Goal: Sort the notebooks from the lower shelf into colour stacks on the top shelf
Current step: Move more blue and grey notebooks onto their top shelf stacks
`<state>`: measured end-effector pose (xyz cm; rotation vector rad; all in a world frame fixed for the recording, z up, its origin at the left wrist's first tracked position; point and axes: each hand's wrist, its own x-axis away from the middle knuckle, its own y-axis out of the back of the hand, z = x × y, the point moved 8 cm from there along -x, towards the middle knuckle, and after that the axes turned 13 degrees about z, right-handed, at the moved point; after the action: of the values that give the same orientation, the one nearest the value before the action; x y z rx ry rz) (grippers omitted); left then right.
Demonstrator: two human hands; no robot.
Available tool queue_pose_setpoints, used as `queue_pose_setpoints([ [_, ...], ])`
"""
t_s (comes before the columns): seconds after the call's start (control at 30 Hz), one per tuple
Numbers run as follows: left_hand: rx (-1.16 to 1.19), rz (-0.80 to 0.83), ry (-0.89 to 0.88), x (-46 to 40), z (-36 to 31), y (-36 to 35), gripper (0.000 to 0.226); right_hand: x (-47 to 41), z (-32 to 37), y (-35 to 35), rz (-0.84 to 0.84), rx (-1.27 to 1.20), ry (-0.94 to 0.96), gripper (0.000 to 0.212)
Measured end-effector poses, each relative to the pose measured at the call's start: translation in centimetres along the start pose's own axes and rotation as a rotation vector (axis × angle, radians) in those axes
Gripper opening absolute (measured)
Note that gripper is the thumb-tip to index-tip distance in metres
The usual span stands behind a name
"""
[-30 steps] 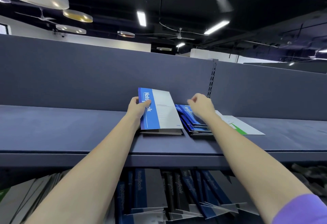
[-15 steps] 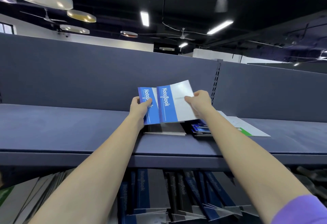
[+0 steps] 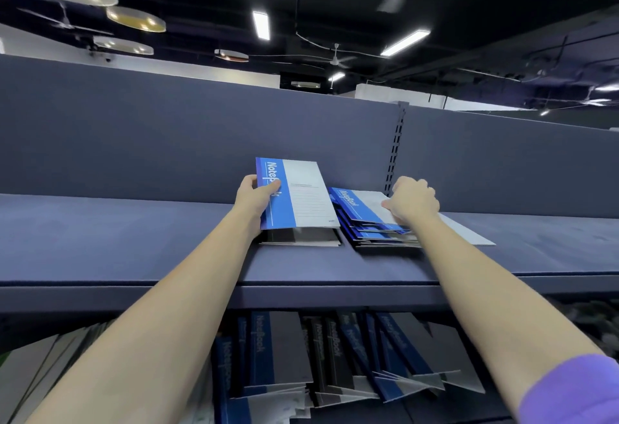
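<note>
On the top shelf (image 3: pixel 134 243) my left hand (image 3: pixel 254 199) grips the left edge of a blue-and-white notebook (image 3: pixel 301 196), tilted up over a small dark stack (image 3: pixel 301 240). To its right lies a stack of blue notebooks (image 3: pixel 371 234). My right hand (image 3: pixel 413 199), fingers curled and thumb on the cover, holds the far edge of another blue-and-white notebook (image 3: pixel 361 204) lying on top of that stack. Several more notebooks (image 3: pixel 301 356) lean upright on the lower shelf below.
A pale notebook (image 3: pixel 469 232) lies flat right of the blue stack, partly behind my right forearm. A slotted upright (image 3: pixel 397 152) runs up the grey back panel behind the stacks. Pale notebooks (image 3: pixel 40 373) lean at the lower shelf's left end.
My right hand took a blue-and-white notebook from beside the one in my left hand, carried it right and lowered it onto the blue stack. My left hand kept its notebook.
</note>
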<state>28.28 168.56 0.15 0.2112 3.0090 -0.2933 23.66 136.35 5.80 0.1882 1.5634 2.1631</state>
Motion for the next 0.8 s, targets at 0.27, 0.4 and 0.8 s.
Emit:
queue_pose_setpoints([
  [0.27,0.011,0.042,-0.024,-0.1,-0.3,-0.4,0.030,2.4,7.8,-0.9,0.087,-0.349,0.396,0.036],
  [0.4,0.018,0.032,-0.025,0.1,-0.6,-0.4,0.019,3.8,11.5,-2.8,0.212,-0.329,0.451,0.045],
  [0.8,-0.099,0.036,0.005,0.2,0.1,-0.7,0.023,2.0,8.7,0.4,-0.049,-0.610,0.451,0.022],
])
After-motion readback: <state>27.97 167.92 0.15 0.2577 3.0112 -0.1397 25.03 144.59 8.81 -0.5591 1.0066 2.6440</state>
